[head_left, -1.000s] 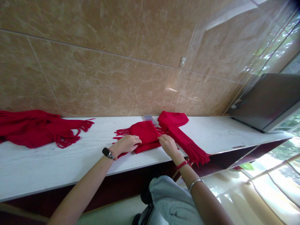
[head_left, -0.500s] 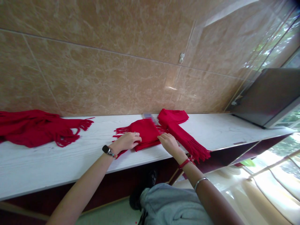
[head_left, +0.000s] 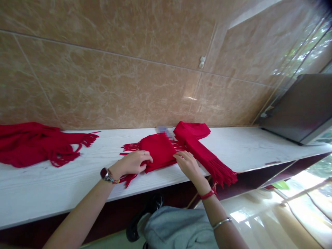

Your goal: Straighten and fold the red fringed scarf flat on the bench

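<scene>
A red fringed scarf (head_left: 159, 150) lies folded into a flat, roughly square bundle near the front of the white counter. My left hand (head_left: 133, 162) grips its left edge, fingers bent over the cloth with the thumb close by; a ring and a wristwatch show on that arm. At the opposite edge, my right hand (head_left: 187, 165) has the near right corner between thumb and fingers. Fringe sticks out on both sides of the bundle. Just right of it lies a second red scarf (head_left: 193, 143), bent over, its fringe hanging past the counter's front edge.
Another red scarf (head_left: 28, 143) lies crumpled at the left. Behind the bundle is a small clear packet (head_left: 164, 130), partly blurred. The white counter (head_left: 246, 148) runs along a tiled wall (head_left: 116, 86). A dark grey box-shaped appliance (head_left: 298, 107) stands at the far right.
My left hand has shifted slightly left and down along the folded scarf's edge. The near side of the bundle looks flatter and straighter. The camera view has moved a little.
</scene>
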Demonstrator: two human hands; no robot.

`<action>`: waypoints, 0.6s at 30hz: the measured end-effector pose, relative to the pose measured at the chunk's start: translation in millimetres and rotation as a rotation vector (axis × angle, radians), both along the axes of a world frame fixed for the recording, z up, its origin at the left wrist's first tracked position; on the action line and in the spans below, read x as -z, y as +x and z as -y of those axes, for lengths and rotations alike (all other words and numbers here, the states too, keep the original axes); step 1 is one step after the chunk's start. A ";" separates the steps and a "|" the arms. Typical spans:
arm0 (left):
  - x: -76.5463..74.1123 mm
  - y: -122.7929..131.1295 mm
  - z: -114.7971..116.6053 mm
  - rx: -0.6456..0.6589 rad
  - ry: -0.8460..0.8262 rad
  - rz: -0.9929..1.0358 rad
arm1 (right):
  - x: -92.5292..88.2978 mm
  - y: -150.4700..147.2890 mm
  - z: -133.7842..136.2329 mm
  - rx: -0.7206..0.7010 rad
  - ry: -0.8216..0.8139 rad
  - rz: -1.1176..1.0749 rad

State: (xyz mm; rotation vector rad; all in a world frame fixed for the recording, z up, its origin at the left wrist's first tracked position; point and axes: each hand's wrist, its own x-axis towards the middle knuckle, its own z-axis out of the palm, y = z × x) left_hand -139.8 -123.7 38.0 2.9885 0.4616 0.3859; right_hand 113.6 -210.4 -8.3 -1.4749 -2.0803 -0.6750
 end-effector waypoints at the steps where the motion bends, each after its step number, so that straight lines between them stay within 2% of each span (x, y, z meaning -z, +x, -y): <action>1: 0.6 1.3 0.7 -0.012 0.027 -0.012 | 2.7 -0.2 0.4 -0.012 0.020 0.002; 5: 3.1 4.6 0.7 -0.009 0.086 -0.042 | 11.1 -1.0 -1.9 -0.046 0.070 -0.021; 13: 1.1 1.7 0.0 0.092 -0.002 0.090 | 11.9 -2.4 -2.7 -0.039 0.149 -0.129; 18: 0.3 6.1 1.8 0.067 -0.015 -0.083 | 12.2 -0.9 -1.8 -0.075 0.092 -0.054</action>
